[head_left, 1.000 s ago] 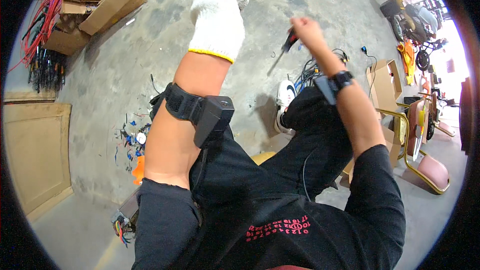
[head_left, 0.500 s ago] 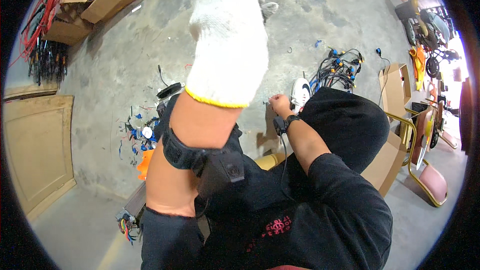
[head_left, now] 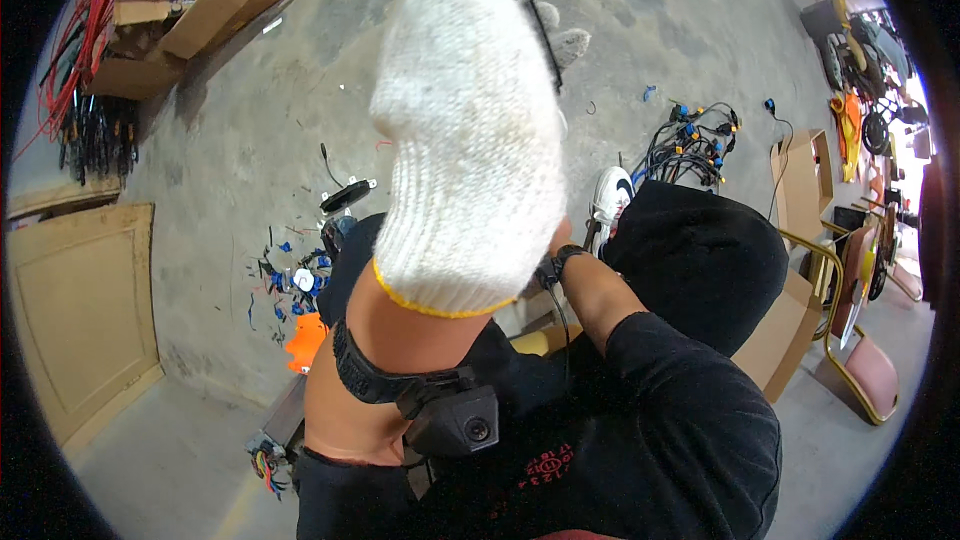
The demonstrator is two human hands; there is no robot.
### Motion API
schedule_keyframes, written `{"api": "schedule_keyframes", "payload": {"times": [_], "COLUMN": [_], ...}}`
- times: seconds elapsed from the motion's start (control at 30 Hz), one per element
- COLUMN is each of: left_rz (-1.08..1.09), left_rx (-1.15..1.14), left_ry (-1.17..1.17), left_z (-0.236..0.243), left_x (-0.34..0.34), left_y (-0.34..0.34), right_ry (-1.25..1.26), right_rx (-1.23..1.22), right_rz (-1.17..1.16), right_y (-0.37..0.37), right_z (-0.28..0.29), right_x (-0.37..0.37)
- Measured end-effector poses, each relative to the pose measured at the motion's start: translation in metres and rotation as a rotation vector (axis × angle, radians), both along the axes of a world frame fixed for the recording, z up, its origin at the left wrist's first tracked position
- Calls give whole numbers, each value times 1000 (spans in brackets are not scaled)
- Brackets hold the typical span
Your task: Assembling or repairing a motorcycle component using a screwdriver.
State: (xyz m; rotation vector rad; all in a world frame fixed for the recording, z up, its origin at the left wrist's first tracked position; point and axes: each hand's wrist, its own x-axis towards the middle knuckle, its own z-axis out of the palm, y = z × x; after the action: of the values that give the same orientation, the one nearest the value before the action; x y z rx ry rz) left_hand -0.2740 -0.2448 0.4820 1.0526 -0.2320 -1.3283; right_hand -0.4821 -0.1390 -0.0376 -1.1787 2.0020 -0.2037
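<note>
My left hand [head_left: 475,90], in a white knitted glove with a yellow cuff edge, is raised close in front of me. Its fingers curl at the right side against a thin black edge. What that dark thing is, I cannot make out. A strap on the left forearm carries a small black camera [head_left: 462,420]. My right hand [head_left: 563,233] is bare, and the white glove hides most of it, fingers included. A black band with a cabled device is on that wrist. Just beyond lies the white shoe [head_left: 611,198] on my foot, beside my bent knee.
Black cables with blue and yellow connectors [head_left: 690,145] lie past the shoe. Small blue parts [head_left: 290,275] and an orange piece [head_left: 306,343] are scattered at left. Cardboard boxes [head_left: 235,10] stand far left. A box [head_left: 803,180] and a pink-seated chair [head_left: 868,375] stand right.
My gloved left hand has come nearer and lower, to the right. It now covers most of the right hand, whose bent fingers showed before.
</note>
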Motion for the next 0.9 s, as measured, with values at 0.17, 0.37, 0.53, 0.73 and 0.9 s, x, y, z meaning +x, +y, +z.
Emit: {"api": "schedule_keyframes", "payload": {"times": [0.17,0.37,0.53,0.73,0.9], "left_rz": [-9,-16,-29,-202,-292], "left_rx": [-5,-19,-42,-121,-188], "left_ry": [0,7,73,311,375], "left_z": [1,2,-4,-14,-12], "left_x": [-5,-13,-14,-10,-17], "left_y": [-4,-7,-14,-19,-25], "right_ry": [193,203,170,-140,-412], "right_rx": [104,14,-3,-344,-521], "right_rz": [79,25,-19,-131,-221], "right_y": [-3,-5,-8,-69,-178], "right_z": [7,20,22,70,216], "right_x": [5,7,2,3,-4]}}
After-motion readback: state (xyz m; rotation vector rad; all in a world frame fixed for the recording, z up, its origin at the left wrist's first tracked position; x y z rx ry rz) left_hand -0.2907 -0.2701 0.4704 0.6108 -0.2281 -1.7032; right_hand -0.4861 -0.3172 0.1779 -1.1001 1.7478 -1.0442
